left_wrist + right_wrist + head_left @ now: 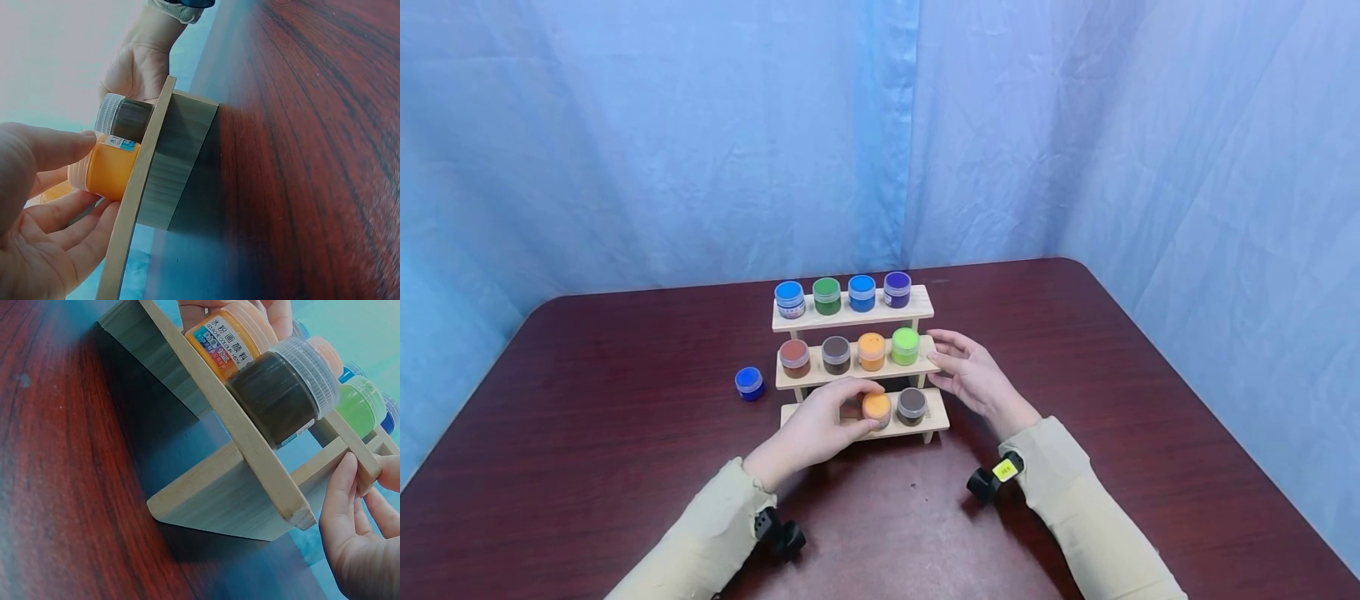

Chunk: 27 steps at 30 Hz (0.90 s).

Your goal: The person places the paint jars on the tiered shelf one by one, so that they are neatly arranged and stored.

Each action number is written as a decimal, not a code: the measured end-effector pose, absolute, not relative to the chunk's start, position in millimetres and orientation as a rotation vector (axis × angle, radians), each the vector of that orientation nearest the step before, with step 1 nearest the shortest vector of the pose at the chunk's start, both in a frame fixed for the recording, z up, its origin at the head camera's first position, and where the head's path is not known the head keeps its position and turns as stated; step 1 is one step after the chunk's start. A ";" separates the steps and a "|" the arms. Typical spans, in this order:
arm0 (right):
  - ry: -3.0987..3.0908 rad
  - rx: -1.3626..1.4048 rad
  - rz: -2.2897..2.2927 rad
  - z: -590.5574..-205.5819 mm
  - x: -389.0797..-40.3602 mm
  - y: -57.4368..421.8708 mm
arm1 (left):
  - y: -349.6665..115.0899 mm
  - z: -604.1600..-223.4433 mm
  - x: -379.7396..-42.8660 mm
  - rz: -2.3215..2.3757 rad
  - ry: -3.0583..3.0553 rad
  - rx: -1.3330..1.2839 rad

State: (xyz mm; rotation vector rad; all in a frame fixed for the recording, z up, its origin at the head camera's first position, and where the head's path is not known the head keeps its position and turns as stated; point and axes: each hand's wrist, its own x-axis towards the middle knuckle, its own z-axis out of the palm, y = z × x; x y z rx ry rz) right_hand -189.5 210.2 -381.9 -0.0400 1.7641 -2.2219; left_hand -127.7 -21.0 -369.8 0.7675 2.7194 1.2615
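Note:
My left hand pinches an orange paint jar standing on the lowest tier of a three-step wooden rack. In the left wrist view the thumb lies on one side of the jar, with fingers on the other. Right beside it on that tier is a dark brown jar. My right hand holds the right end of the middle tier, thumb and fingers around the board's edge in the right wrist view. Near that hand sits a light green jar.
The middle tier also carries red-brown, dark brown and orange jars. Blue, green and purple jars line the top tier. A separate blue jar stands on the dark table, left of the rack. Curtains hang behind.

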 end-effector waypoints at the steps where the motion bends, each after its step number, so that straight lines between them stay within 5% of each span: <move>1: 1.763 -0.044 -2.223 -382.2 -189.4 210.2 | -21.2 -369.4 -127.5 1.263 2.716 0.772; 27: 1.767 -0.045 -2.214 -380.9 -188.3 210.1 | -33.5 -351.7 -119.0 1.413 2.646 0.682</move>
